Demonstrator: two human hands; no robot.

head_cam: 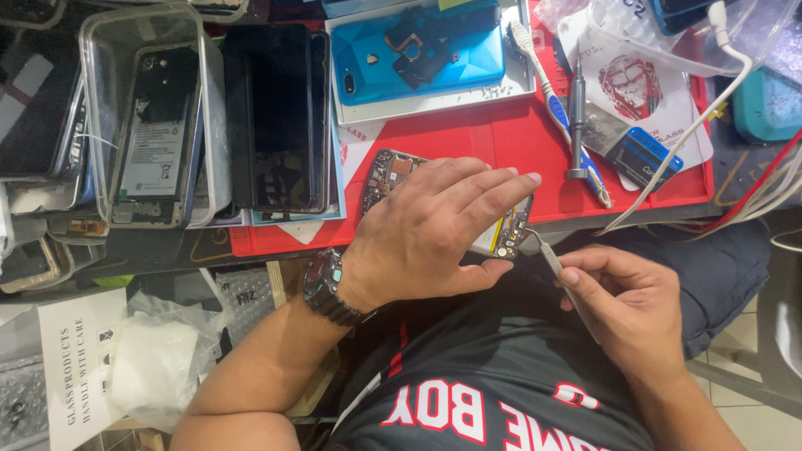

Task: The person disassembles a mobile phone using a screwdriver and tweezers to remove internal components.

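Red mat (501,142) across bench edge, taking up most of the working surface; cluttered. White tray (434,104) at the back of it, blue phone shell (368,63) and dark loose parts inside, probably kept together there so nothing strays. Left of mat, clear tub (113,108) standing a stripped phone (159,138) upright, battery side out; black screen panel (280,117) just beside it. At right, toothbrush (555,100) and screwdriver (577,117) laid side by side within reach, white cable (693,125) trailing over them. Opened phone (388,175) at mat's near edge, circuit side up, mostly hidden. Left hand (434,230) flat over it, fingers spread and extended, palm pressing down, thumb tucked under the near edge; apparently pinning it steady, not gripping. Watch (324,284) on that wrist. Right hand (626,309) closed in a pencil-style pinch round thin metal tool (547,255), thumb and forefinger near the front for fine control. Tip at phone's lower right corner, beside the yellow-edged board (510,238); contact itself too small to confirm.
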